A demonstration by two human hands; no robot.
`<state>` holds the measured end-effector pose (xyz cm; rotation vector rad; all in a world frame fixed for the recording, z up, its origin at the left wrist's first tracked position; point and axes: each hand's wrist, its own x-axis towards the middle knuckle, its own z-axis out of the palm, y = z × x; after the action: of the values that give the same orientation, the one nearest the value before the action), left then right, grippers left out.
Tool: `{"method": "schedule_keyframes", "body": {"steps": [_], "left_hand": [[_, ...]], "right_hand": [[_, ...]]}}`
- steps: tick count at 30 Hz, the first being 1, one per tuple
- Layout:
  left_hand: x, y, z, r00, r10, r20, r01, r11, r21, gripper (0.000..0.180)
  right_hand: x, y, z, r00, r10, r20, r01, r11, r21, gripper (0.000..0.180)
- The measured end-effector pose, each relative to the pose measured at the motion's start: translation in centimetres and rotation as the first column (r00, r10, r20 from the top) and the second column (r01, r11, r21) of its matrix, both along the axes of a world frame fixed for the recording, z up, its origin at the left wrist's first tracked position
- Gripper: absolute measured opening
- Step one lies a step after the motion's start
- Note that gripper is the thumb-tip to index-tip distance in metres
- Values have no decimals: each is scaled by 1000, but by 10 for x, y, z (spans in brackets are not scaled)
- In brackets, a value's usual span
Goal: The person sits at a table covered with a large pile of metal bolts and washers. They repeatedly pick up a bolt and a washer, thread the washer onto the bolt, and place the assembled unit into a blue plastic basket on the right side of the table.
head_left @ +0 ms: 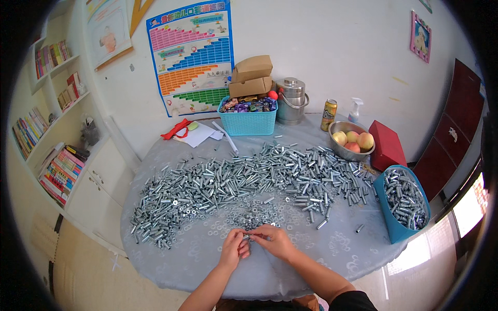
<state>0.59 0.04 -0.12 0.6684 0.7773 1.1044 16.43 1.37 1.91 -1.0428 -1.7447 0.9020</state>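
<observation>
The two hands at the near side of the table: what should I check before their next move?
1. Both hands visible: ok, left hand and right hand meet at the fingertips.
2. Firm grip on the small metal piece: cannot tell, fingers partly hide it.
3. Washers nearby: ok, loose just beyond the hands.
4. Metal tubes gathered together: not ok, one lies apart near the blue tub.

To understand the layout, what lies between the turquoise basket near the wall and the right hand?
In the head view, a heap of metal tubes, then small metal rings nearer the right hand.
</observation>
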Motion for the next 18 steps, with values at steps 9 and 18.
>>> {"method": "schedule_keyframes", "body": {"steps": [9,18], "left_hand": [[-2,3,-9,960,123,-252,-69,974,216,21],[-7,4,-9,974,168,-152,-155,983,99,21]], "right_hand": [[20,10,-1,987,-156,-20,157,987,20,14],[77,22,-2,756,-414,506,469,883,22,18]]}}
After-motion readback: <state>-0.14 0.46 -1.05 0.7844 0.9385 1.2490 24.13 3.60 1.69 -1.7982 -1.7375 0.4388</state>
